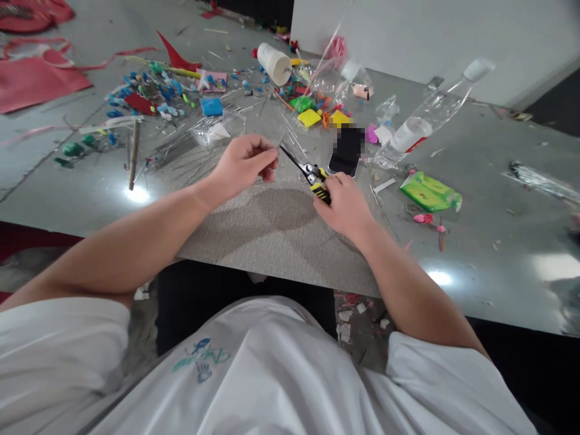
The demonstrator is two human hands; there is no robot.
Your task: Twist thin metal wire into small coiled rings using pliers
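My right hand (344, 202) is wrapped around the black and yellow handles of a pair of long-nose pliers (309, 172). The jaws point up and left, and their tip is close beside the fingertips of my left hand (247, 160). That hand is closed in a pinch; whatever lies between its fingers is too small or hidden to make out. Just behind the pliers lies a dark phone (345, 158), partly blurred. Many thin wires (181, 148) are scattered to the left of my left hand, near a small clear plastic bag (215, 130).
Several blue and green clay bits (145, 90) cover the table's left rear. A white tub (274, 63) lies on its side at the back. Rightward are a clear plastic bottle (441, 106) and a green packet (430, 192). A short stick (134, 154) stands at left.
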